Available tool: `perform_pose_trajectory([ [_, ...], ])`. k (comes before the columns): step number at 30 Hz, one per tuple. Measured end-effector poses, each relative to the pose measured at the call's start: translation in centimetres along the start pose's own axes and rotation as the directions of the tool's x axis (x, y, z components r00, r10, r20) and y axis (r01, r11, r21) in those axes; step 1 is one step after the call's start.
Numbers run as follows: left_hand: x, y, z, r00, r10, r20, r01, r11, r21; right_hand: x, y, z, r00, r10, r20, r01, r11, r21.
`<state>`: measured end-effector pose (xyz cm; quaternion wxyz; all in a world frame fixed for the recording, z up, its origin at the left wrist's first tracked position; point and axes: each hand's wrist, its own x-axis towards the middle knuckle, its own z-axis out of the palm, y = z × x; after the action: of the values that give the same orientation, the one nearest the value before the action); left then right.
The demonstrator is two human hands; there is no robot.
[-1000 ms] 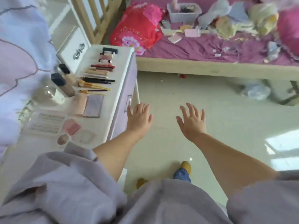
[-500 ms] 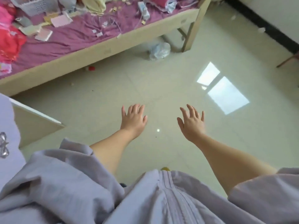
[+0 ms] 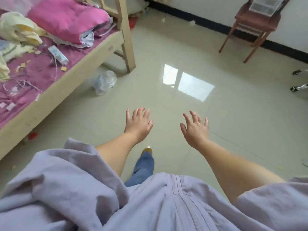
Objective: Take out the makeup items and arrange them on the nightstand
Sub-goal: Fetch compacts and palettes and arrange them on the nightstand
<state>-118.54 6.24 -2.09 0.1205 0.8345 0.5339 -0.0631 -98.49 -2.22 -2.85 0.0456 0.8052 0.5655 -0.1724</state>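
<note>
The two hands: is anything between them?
Nothing held or touching: between the left hand and right hand, the head view shows only bare floor.

Person wears a loose pale lavender shirt (image 3: pixel 150 205), wrinkled fabric, with a stitched placket strip running down the front. Short wide sleeves: left sleeve (image 3: pixel 66 167) bunched and folded above the elbow, right sleeve (image 3: pixel 275 202) ends at the upper arm. Both forearms bare. Left hand (image 3: pixel 138 125) and right hand (image 3: pixel 195 130) bare, no rings, no watch or bands visible. Blue denim trouser leg (image 3: pixel 143 167) below the shirt hem, yellow-tan shoe toe (image 3: pixel 147 150) at its end.
</note>
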Motion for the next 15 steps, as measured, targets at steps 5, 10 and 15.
perform_pose_trajectory([
  [5, 13.4, 1.9, -4.9, 0.976, 0.214, 0.029, -0.216, 0.97, 0.109, 8.4, 2.4, -4.5, 0.973, 0.223, -0.053, -0.216, 0.969, 0.12],
  [10, 23.7, 7.5, -7.1, 0.92, 0.376, 0.112, -0.389, 0.909, 0.149, 12.7, 7.3, -7.2, 0.917, 0.397, -0.041, -0.385, 0.906, 0.178],
  [15, 31.8, 16.8, -6.7, 0.8, 0.572, 0.18, -0.597, 0.789, 0.146, 17.6, 15.1, -8.9, 0.833, 0.552, -0.022, -0.54, 0.822, 0.178],
])
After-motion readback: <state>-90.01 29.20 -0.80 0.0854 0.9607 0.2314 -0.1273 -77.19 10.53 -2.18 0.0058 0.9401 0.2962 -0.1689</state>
